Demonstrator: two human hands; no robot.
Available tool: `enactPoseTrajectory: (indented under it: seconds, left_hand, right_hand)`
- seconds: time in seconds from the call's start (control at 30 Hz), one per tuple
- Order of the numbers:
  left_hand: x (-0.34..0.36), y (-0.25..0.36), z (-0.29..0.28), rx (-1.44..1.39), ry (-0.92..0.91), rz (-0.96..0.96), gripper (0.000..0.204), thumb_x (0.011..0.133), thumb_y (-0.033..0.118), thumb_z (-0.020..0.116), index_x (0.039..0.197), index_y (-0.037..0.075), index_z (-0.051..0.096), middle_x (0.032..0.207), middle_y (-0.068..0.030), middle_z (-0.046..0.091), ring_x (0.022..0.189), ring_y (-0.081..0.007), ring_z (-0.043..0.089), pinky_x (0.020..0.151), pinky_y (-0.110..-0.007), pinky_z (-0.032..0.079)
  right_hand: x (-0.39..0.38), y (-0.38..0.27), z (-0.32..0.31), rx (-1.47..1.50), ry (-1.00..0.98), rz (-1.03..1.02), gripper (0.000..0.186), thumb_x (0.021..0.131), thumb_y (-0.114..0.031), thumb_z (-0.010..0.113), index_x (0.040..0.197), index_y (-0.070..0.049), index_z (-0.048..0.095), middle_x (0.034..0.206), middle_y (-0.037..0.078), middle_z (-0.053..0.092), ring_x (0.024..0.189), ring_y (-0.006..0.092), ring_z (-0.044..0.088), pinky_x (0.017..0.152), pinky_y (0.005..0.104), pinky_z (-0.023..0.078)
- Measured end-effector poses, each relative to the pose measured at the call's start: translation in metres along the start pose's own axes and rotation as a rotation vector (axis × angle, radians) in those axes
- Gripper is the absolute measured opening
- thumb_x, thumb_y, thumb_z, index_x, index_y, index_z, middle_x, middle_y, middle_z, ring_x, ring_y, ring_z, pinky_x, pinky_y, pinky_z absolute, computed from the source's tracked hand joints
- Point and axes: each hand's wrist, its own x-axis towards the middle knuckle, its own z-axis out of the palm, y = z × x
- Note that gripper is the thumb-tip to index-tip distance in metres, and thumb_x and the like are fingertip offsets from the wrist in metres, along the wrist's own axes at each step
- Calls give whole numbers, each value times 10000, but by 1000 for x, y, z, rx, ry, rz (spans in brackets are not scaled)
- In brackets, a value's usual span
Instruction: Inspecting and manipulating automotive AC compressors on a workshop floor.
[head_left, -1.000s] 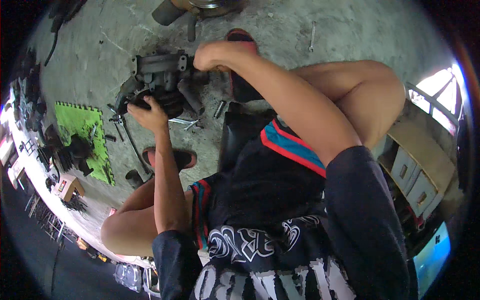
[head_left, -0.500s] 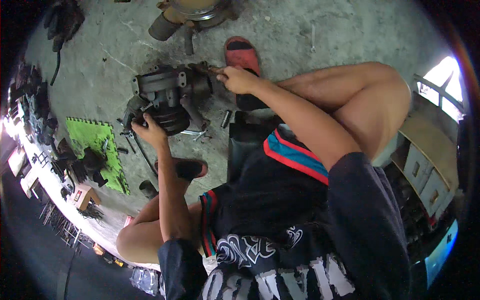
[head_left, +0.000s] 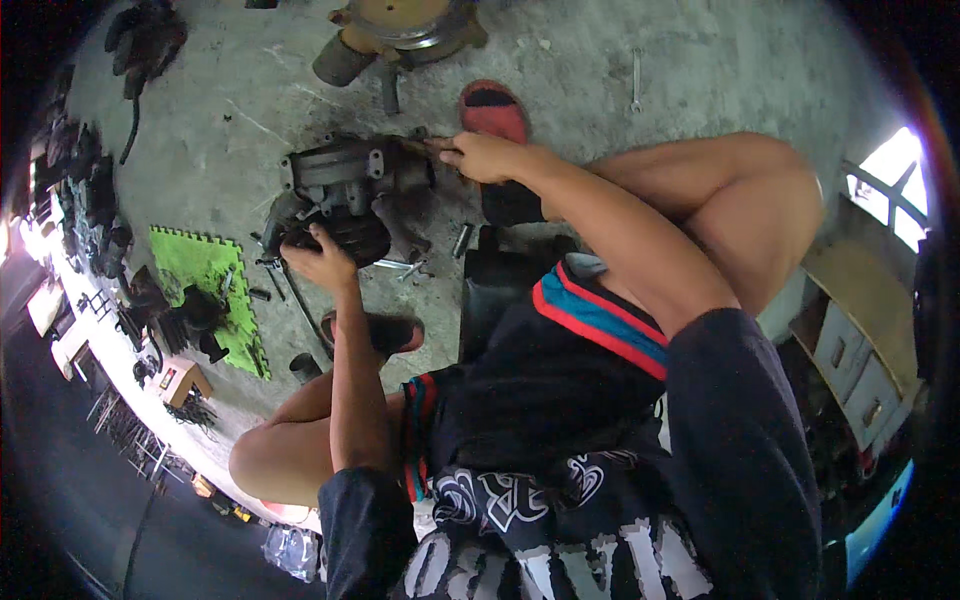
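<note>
My left hand (head_left: 322, 262) sits left of centre in the frame, fingers curled down over the dark rounded lower end of a greasy engine assembly (head_left: 345, 195), gripping it. My right hand (head_left: 485, 157) is up near the top centre, closed with the fingertips pinched at the right edge of the same assembly; whether it pinches a small part or only the casting I cannot tell. The two hands are apart, one at each end of the assembly. The assembly lies on the concrete floor (head_left: 640, 90) in the upper left of centre, its grey metal housing uppermost and its black part toward my left hand.

Just below it, small bolts and a chrome socket extension (head_left: 400, 265) lie loose on the floor. A red sandal (head_left: 495, 108) sits just above my right hand, and another sandal (head_left: 385, 332) lies under my left forearm. At the top centre stands a yellowish round housing (head_left: 400, 25). A wrench (head_left: 636, 80) lies well apart in the upper right. On the left, a green foam mat (head_left: 205, 280) carries dark parts, with a small wooden box (head_left: 180, 380) below it. At the right edge stands a cabinet with drawers (head_left: 850, 350)
</note>
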Motion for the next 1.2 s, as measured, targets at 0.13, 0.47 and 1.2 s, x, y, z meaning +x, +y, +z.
enactPoseTrajectory:
  seconds: [0.13,0.47,1.2]
  left_hand:
    - [-2,14,6,10,-90,-77,735,948,486,529,1350,-111,379,1342,-316,437,1263,-444,403,1097,-485,281]
    - [-3,6,19,-31,168,52,546,932,354,562,1220,-93,435,1148,-310,495,1098,-485,467,959,-514,360]
    - [5,-6,19,-490,79,-316,502,846,267,650,1142,-94,464,1092,-278,506,1028,-444,515,903,-479,413]
  right_hand:
    - [0,27,-13,-173,51,-116,398,972,-348,487,1268,-98,578,1157,234,633,1075,406,609,911,500,477]
    - [-55,54,-61,-802,679,228,313,877,-205,574,1107,3,618,1096,252,623,1039,434,593,876,526,477]
    - [3,-66,75,556,-220,466,291,907,-322,613,1009,-50,624,846,139,679,684,235,663,528,375,527]
